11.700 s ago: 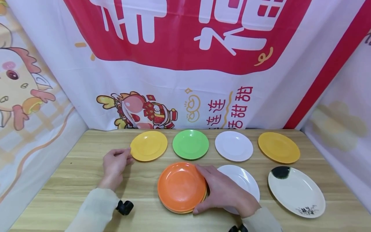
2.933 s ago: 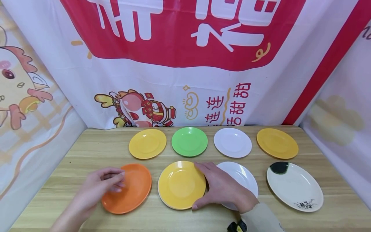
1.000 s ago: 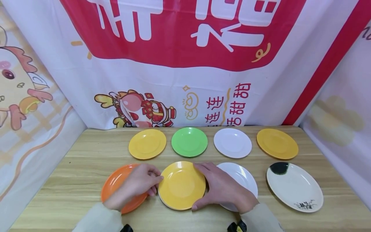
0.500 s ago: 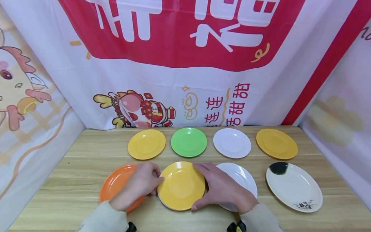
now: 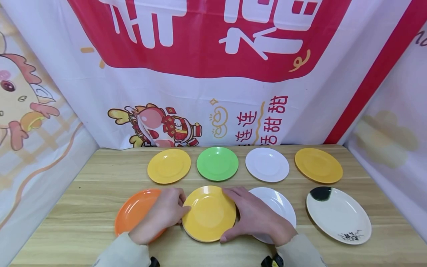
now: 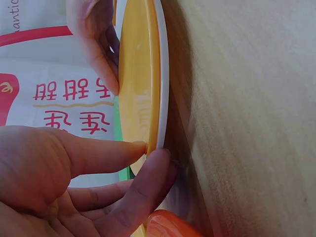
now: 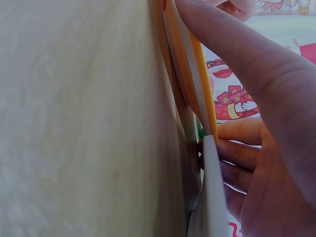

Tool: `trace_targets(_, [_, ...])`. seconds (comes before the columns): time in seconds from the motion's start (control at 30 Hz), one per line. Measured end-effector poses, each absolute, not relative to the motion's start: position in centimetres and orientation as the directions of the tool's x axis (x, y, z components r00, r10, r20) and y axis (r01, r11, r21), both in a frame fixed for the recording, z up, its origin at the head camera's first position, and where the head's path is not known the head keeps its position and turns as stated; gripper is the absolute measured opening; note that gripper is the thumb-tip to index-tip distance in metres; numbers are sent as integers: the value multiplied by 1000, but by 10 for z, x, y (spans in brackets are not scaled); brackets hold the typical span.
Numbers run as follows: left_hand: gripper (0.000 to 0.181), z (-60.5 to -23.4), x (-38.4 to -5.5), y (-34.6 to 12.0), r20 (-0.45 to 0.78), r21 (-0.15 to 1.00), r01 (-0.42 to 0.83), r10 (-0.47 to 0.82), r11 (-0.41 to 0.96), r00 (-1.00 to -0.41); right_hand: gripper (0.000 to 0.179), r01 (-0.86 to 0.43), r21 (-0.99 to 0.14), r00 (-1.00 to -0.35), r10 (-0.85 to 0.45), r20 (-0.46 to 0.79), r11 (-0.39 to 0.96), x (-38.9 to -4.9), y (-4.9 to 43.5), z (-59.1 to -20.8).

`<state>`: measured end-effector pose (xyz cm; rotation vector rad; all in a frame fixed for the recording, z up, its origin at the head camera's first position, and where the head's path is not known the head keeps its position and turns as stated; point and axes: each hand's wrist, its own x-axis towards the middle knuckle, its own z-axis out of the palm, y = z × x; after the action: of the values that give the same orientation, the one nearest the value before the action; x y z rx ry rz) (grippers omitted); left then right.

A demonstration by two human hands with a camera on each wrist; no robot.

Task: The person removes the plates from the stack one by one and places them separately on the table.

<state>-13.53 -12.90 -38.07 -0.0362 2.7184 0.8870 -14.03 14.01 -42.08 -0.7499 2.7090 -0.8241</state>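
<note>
A yellow plate (image 5: 209, 213) tops a small stack at the front middle of the table; a white rim (image 6: 165, 74) shows under it in the left wrist view. My left hand (image 5: 161, 213) pinches the stack's left edge, thumb on the yellow rim and fingertips beneath at the white one. Around the right edge curls my right hand (image 5: 257, 215), thumb toward the front and fingers at the back. Partly under my left forearm lies an orange plate (image 5: 133, 209). My right hand overlaps a white plate (image 5: 280, 202) in the head view.
Along the back stand a yellow plate (image 5: 169, 166), a green plate (image 5: 217, 164), a white plate (image 5: 267, 164) and a darker yellow plate (image 5: 318, 165). An oval patterned plate (image 5: 338, 215) lies front right. Printed cloth (image 5: 213, 74) walls the wooden table (image 5: 90, 193).
The orange plate, earlier atop the stack, now lies to its left. My left hand has moved from it to the yellow plate's rim, its thumb slightly further over. The right hand stays put.
</note>
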Motion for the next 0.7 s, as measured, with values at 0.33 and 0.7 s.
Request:
trace_targets(0.33, [15,-383,-136,-130,-316,605,-160,50,780,-948,133,-410,-560,-850,-524,-51,720,-141,139,-421])
trace_targets(0.7, [14,-383,-133,-132,-250,633,-134,38,763,-967,133,-426,-552,-845,-534,-41,717,-142,140,-421])
